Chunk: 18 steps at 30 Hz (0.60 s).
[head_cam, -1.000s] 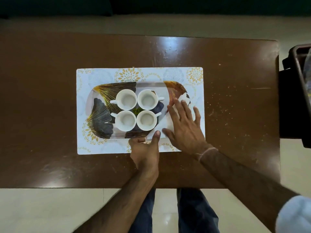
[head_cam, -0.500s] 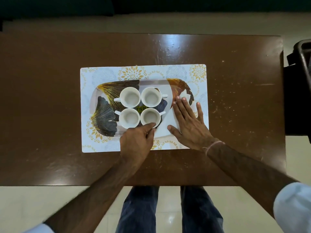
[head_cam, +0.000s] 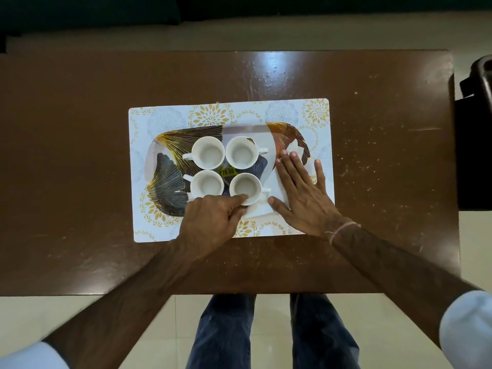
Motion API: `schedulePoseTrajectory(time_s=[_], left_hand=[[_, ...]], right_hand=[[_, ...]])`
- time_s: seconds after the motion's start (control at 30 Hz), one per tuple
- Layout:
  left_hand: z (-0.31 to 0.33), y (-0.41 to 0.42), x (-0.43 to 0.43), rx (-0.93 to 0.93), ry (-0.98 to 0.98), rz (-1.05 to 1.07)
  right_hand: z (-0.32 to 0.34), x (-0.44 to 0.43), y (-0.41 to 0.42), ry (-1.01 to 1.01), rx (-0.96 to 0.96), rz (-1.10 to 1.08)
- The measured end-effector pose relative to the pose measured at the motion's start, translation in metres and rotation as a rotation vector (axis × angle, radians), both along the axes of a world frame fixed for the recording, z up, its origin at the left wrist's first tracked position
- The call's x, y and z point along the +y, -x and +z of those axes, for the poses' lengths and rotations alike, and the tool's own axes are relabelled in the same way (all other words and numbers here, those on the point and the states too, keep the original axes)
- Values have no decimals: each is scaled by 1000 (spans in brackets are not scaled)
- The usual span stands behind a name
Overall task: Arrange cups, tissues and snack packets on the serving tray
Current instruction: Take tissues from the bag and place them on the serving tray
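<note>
Tissues [head_cam: 266, 207] lie white and flat on the right-hand part of the serving tray [head_cam: 170, 182], just to the right of the four white cups [head_cam: 226, 170], which stand upright in a two-by-two block near the tray's middle; the tray rests on a patterned placemat [head_cam: 159, 121] on a brown table [head_cam: 80, 155]; no snack packets can be seen anywhere in view.

Right hand [head_cam: 303, 198] is spread flat and wide on the tissues, palm down, fingers pointing away from the person, pinning the paper and not gripping it; a crumpled white corner shows beyond its fingertips [head_cam: 288, 155]. Left hand [head_cam: 213, 219] is drawn narrow, its fingers pinched at the near rim of the near-right cup [head_cam: 245, 189] and the near-left corner of the tissue; whether it holds the cup rim or the paper edge I cannot tell.

The relation that matters: the tissue's long axis runs away from the person, alongside the cup block, and its left edge seems to tuck against or under the near-right cup; so the left hand, nearer that seam, is probably the one to nudge the cup or free the edge, while the right keeps the sheet flat; a careless pull might drag the cup.
</note>
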<state>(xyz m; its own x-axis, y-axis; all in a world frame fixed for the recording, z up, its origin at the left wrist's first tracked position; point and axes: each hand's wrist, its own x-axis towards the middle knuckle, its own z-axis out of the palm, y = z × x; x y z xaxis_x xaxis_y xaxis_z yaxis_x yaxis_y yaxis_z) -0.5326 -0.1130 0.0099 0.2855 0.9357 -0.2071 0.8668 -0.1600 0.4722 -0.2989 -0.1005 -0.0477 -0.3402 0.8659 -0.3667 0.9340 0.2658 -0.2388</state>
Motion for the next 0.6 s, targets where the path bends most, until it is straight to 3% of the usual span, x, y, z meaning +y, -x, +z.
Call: schedulePoseTrajectory(time_s=[0.23,0.4,0.6], left_hand=[[14,29,14,-86,-266,247],[9,44,41,143,66,305],[8,40,50,54,123,371]], right_hand=[[36,5,13,-120,245,-158],[55,18,36,-106,264,-193],[50,39,55,-33,148,-32]])
